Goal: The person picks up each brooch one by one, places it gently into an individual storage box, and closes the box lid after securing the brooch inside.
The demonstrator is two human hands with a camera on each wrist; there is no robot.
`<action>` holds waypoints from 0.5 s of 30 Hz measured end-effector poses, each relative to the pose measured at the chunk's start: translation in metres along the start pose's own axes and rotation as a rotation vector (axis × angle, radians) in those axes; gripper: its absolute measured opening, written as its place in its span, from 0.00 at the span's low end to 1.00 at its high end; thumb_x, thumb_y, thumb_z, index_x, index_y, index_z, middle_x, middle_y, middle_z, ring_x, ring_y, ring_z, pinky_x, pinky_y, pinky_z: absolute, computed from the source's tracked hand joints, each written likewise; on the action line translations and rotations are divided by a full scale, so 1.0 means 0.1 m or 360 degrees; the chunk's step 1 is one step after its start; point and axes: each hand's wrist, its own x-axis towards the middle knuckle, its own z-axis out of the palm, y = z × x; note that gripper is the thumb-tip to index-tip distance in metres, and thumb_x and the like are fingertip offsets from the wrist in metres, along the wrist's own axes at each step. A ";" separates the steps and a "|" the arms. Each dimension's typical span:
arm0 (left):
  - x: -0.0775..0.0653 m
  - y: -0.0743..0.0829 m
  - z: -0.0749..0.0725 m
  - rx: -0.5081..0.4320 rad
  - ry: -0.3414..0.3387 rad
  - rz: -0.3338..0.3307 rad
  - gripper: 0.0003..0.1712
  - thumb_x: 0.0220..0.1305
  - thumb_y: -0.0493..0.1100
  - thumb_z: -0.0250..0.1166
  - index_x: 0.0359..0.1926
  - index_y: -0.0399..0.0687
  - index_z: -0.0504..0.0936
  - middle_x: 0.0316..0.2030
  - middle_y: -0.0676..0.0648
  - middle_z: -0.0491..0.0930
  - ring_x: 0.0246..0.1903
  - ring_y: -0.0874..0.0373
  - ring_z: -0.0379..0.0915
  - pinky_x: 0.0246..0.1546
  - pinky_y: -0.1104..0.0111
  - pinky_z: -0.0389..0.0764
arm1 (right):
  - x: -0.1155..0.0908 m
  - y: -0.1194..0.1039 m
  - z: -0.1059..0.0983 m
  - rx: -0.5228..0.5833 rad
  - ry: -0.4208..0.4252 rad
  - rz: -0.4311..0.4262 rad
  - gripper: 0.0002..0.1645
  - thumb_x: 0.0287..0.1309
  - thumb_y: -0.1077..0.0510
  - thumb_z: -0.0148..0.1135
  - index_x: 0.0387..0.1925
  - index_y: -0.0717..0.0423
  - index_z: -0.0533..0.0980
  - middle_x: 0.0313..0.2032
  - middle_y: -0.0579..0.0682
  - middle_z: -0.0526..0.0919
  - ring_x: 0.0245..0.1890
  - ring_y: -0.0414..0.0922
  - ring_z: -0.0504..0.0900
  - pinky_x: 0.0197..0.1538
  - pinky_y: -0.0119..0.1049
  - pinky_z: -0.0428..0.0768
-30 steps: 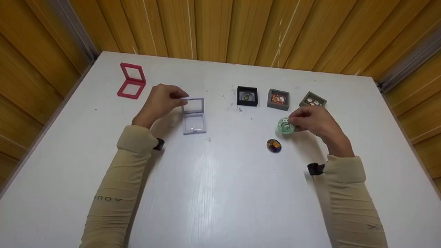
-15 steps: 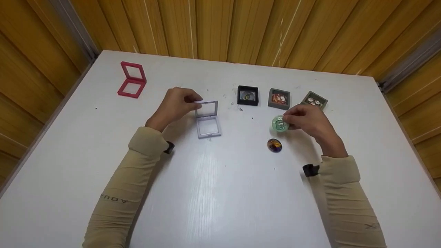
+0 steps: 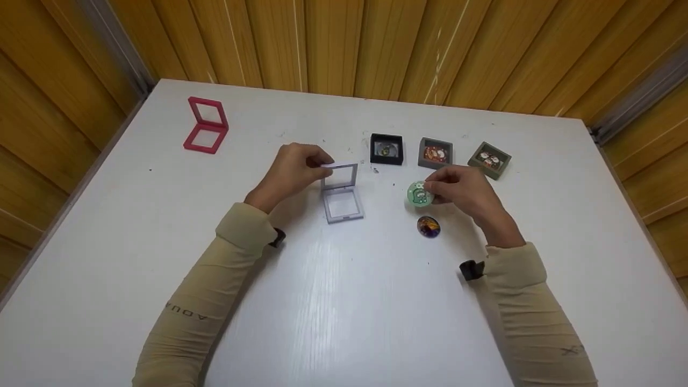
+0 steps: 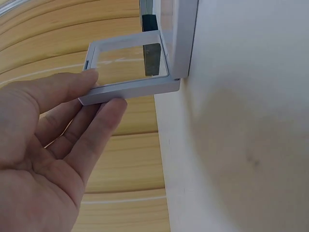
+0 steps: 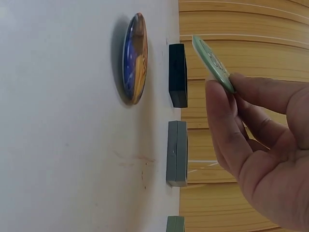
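My left hand [image 3: 294, 171] pinches the raised lid of a pale lilac hinged display frame [image 3: 344, 219], whose lower half rests on the white table. In the left wrist view, thumb and fingers grip the corner of that lid [image 4: 130, 89], and clear film spans it. A round green badge [image 3: 418, 194] with a cartoon print is held by its edge in my right hand [image 3: 462, 188], above the table. The right wrist view has the badge [image 5: 212, 65] tilted between thumb and fingertips. Just below it on the table lies a dark, multicoloured round badge [image 3: 428, 227].
Behind stand a black frame [image 3: 386, 149], a grey frame [image 3: 435, 153] and an olive frame [image 3: 489, 160], each with a picture inside. An unfolded red frame [image 3: 206, 126] stands at the far left. Wooden panels [image 3: 333, 48] rise behind the table [image 3: 349, 301].
The left hand has slid the lilac frame rightward and slightly nearer. My right hand has carried the green badge leftward, bringing the two closer. The other badge stays put.
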 end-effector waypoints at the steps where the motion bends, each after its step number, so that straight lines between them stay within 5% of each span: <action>1: 0.00 0.02 0.02 -0.0005 -0.0004 0.0002 0.10 0.59 0.38 0.70 0.44 0.46 0.86 0.35 0.53 0.82 0.35 0.59 0.75 0.38 0.70 0.78 | 0.00 0.00 0.02 -0.0001 -0.0003 -0.0003 0.18 0.58 0.52 0.68 0.44 0.61 0.80 0.43 0.55 0.82 0.38 0.44 0.82 0.41 0.32 0.82; 15: 0.04 0.19 0.29 -0.0064 -0.0016 0.0086 0.10 0.59 0.38 0.70 0.43 0.45 0.86 0.35 0.51 0.83 0.34 0.60 0.75 0.36 0.70 0.78 | 0.01 -0.04 0.22 0.0029 -0.0068 0.0032 0.17 0.58 0.50 0.69 0.44 0.57 0.80 0.42 0.54 0.82 0.38 0.46 0.82 0.43 0.36 0.82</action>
